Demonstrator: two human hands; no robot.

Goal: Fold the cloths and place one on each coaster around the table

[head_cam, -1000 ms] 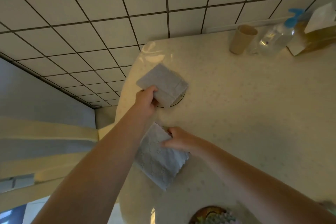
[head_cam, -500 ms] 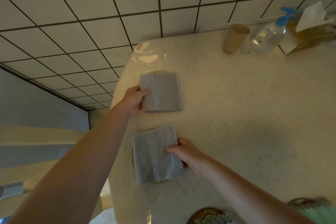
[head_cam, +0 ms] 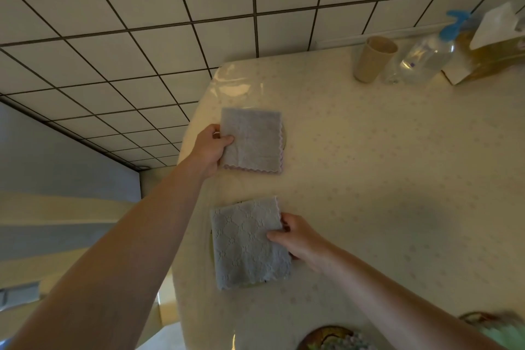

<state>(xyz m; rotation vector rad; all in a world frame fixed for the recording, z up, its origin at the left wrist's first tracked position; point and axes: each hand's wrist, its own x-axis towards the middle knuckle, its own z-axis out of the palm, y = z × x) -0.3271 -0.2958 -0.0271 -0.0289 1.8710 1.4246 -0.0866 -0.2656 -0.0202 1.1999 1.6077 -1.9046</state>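
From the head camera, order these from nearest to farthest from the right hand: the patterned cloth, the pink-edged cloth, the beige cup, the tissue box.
From the right hand:
1. Patterned cloth: in its grip, near table edge.
2. Pink-edged cloth: further along that edge, held by the left hand.
3. Beige cup: far side of the table.
4. Tissue box: far right corner.

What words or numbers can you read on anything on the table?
None can be read.
Spray bottle: a small purple mark on its side, too blurred to read.
Tissue box: a bit of print at the picture's right edge, cut off and blurred.
Cup and the two folded cloths: no writing shows.
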